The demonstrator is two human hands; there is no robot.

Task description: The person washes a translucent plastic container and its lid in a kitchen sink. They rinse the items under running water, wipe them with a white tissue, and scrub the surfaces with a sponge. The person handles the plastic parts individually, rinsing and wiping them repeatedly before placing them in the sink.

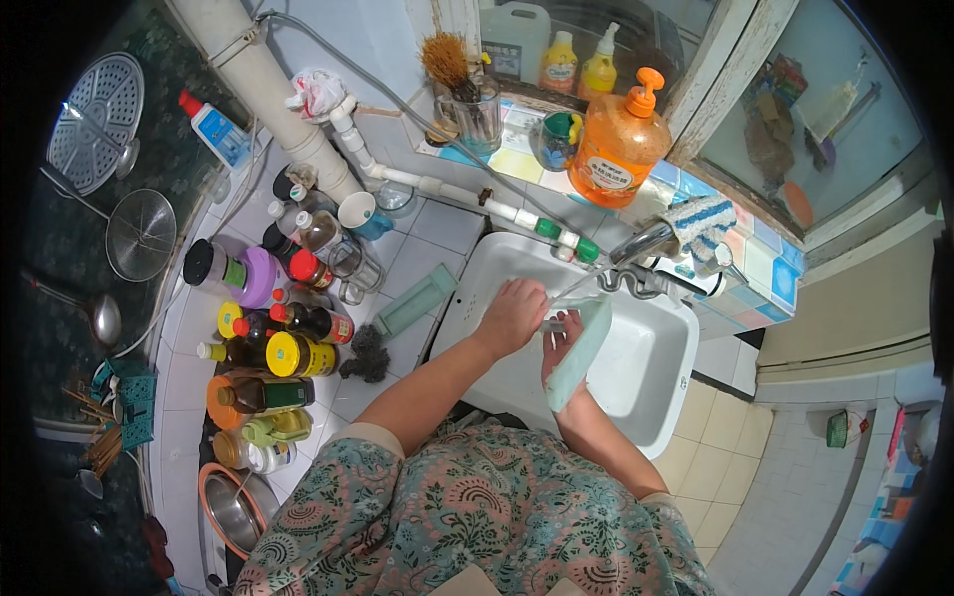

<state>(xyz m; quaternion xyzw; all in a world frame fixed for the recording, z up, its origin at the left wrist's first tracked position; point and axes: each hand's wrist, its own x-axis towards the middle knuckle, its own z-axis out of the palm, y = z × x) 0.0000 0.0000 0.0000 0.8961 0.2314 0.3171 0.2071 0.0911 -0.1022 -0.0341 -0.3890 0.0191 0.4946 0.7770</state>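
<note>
Over the white sink, my right hand grips a long, pale green, translucent plastic box, tilted on its side. My fingers curl beside its near wall. My left hand is closed at the box's upper left; what its fingers hold, if anything, is hidden. A thin stream of water seems to run from the metal faucet down between my hands. On the counter left of the sink lies a similar pale green long piece. Below it rests a dark grey scouring pad.
Bottles and jars crowd the left counter, among them a yellow-lidded jar. A large orange pump bottle and a glass with a brush stand on the ledge behind the sink. A striped cloth hangs over the faucet. Metal bowls sit lower left.
</note>
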